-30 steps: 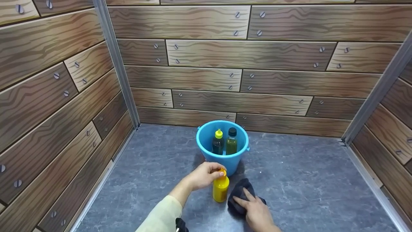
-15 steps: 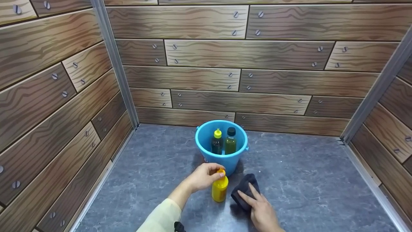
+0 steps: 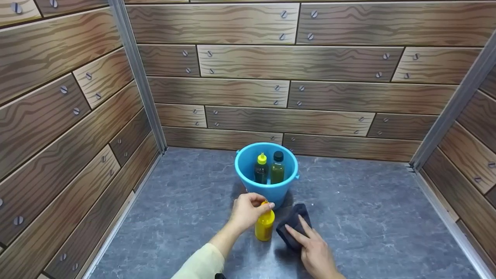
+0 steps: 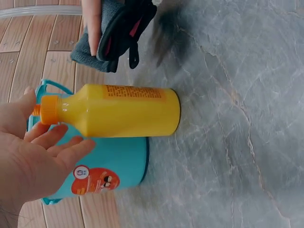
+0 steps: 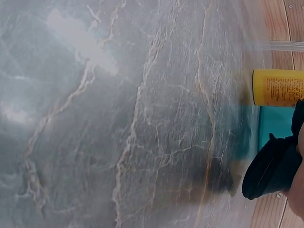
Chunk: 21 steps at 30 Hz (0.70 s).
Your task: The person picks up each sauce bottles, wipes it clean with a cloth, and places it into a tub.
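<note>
My left hand [image 3: 245, 214] pinches the orange nozzle cap of a yellow squeeze bottle [image 3: 264, 229] between thumb and forefinger. The bottle stands upright on the grey tabletop, and in the left wrist view its printed label [image 4: 135, 92] shows. My right hand [image 3: 318, 254] grips a folded dark grey cloth [image 3: 297, 213] just right of the bottle. Black edging, a small hanging loop [image 4: 134, 54] and bits of red show on the cloth. In the right wrist view the cloth [image 5: 270, 168] hangs above the surface, apart from its reflection.
Directly behind the bottle stands a light blue bucket [image 3: 279, 190]. Inside are a dark bottle [image 3: 261, 170] with a yellow nozzle and a green bottle [image 3: 277, 172] with a black cap. Wood-patterned walls [image 3: 240, 95] with metal corner strips enclose the tabletop [image 3: 186, 193] on three sides.
My right hand has moved slightly right and away from me with the cloth, whose folds have shifted. The left wrist has turned a little while the fingers stay at the bottle's cap.
</note>
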Available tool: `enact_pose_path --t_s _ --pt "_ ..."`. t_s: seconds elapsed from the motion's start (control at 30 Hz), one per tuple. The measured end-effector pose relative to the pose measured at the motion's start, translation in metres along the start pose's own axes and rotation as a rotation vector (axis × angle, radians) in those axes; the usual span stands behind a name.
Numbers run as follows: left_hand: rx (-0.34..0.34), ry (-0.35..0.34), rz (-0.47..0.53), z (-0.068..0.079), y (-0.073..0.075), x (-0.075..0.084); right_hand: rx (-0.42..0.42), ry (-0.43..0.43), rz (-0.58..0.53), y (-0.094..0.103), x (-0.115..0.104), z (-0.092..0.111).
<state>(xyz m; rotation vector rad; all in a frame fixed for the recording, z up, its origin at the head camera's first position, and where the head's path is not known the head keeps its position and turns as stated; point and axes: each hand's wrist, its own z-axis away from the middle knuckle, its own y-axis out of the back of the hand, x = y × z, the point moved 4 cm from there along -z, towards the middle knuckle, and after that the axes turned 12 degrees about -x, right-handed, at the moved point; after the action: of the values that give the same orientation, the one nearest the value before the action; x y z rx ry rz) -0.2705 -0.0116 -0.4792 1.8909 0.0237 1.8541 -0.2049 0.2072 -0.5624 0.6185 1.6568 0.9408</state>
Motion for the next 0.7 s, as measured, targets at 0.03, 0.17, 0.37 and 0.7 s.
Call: enact_pose_path --t_s 0.03,0.17,0.37,0.7 --pt "0.005 -0.002 0.001 0.000 0.000 0.000 0.002 -0.001 0.002 0.000 -0.001 0.000" --pt "-0.005 -0.015 0.003 -0.001 0.000 -0.001 -0.001 0.064 0.103 0.008 -0.009 0.004" --pt "-0.093 -0.013 0.021 -0.004 0.002 0.000 -0.001 0.100 0.101 0.010 -0.014 0.003" --pt "-0.232 -0.046 0.041 -0.007 0.009 -0.002 0.029 0.222 0.106 0.016 -0.027 0.000"
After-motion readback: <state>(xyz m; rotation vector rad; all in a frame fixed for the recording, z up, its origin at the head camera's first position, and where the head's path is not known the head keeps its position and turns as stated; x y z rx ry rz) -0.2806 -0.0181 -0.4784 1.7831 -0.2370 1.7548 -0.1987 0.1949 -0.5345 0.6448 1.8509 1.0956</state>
